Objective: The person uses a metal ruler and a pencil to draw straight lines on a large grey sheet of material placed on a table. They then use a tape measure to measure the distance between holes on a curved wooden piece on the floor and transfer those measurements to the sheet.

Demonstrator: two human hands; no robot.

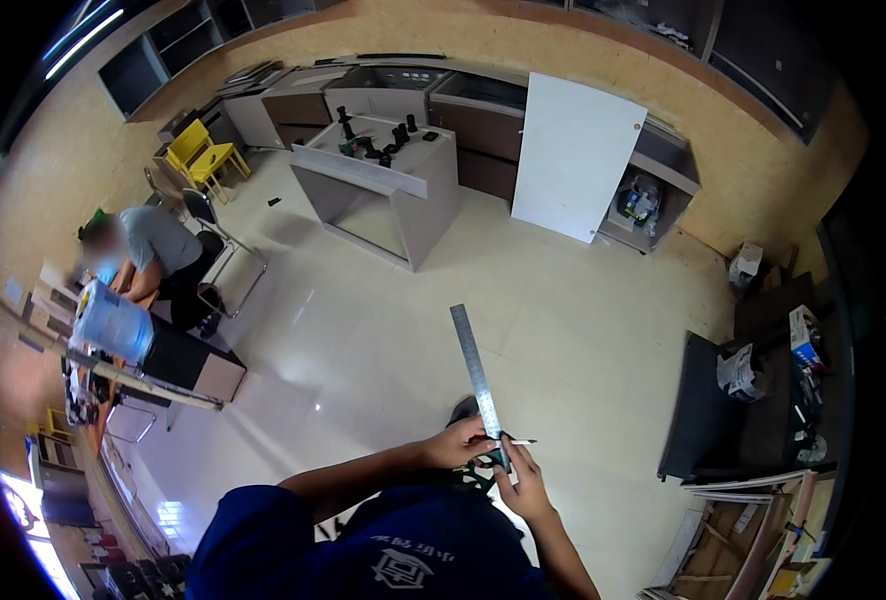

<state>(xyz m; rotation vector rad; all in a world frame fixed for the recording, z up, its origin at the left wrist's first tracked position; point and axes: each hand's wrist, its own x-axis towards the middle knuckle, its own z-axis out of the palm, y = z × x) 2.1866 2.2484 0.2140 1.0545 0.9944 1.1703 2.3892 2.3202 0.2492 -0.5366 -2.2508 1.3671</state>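
In front of my body, a long steel ruler points away from me, tilted slightly left. My left hand is closed at its left edge, near the lower end. My right hand pinches that same end from the right, fingers bent around it. Across the ruler lies a thin pale pencil-like stick, its dark tip sticking out to the right past my right fingers; which hand grips it is unclear. Just below the hands shows a green and black object, partly hidden, its kind unclear.
Ahead stands a grey cabinet with black tools on top. A white panel leans against wall units. Far left, a person sits near a water bottle. Right are a dark open cabinet and wooden frame pieces.
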